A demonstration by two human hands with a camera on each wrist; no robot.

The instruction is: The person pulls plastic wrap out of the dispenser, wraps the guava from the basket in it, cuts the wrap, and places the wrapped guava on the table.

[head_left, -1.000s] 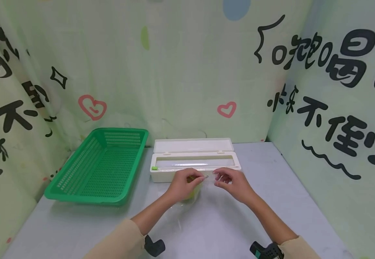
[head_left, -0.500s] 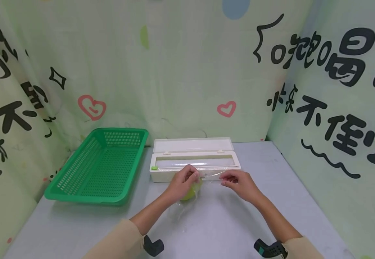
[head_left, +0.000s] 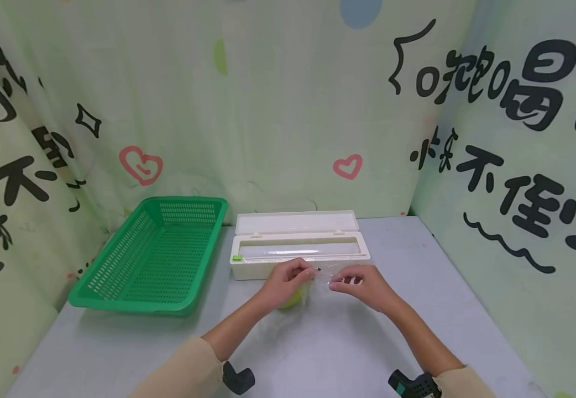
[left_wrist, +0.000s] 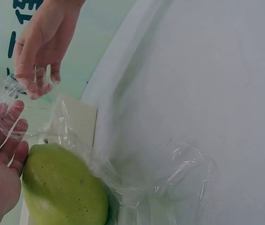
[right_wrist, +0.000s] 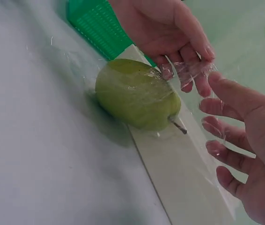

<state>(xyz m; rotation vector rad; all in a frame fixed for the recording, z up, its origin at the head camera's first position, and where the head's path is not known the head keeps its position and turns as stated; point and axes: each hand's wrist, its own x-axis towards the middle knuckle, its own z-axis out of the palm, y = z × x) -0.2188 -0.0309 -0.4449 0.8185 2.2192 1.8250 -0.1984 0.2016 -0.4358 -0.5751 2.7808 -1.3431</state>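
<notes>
A yellow-green pear (left_wrist: pixel 64 187) with a short dark stem lies on the table in front of the white box, with clear cling film (left_wrist: pixel 188 161) draped over and around it. My left hand (head_left: pixel 283 286) is just above the pear and pinches a gathered part of the film between thumb and fingers. A short way to its right, my right hand (head_left: pixel 365 284) holds another bit of the film at its fingertips. In the right wrist view the crumpled film spans the small gap between the two hands. In the head view the left hand partly hides the pear.
Behind the hands stands a white cling film box (head_left: pixel 248 271), its lid (head_left: pixel 295 223) raised and a film roll inside. A green slider (head_left: pixel 237 258) sits at its left end. To the left is a green plastic basket (head_left: pixel 168 260). Patterned curtains surround the table.
My right hand moved right, stretching film between the hands, and has since come back left toward the left hand. The left hand has shifted only slightly.
</notes>
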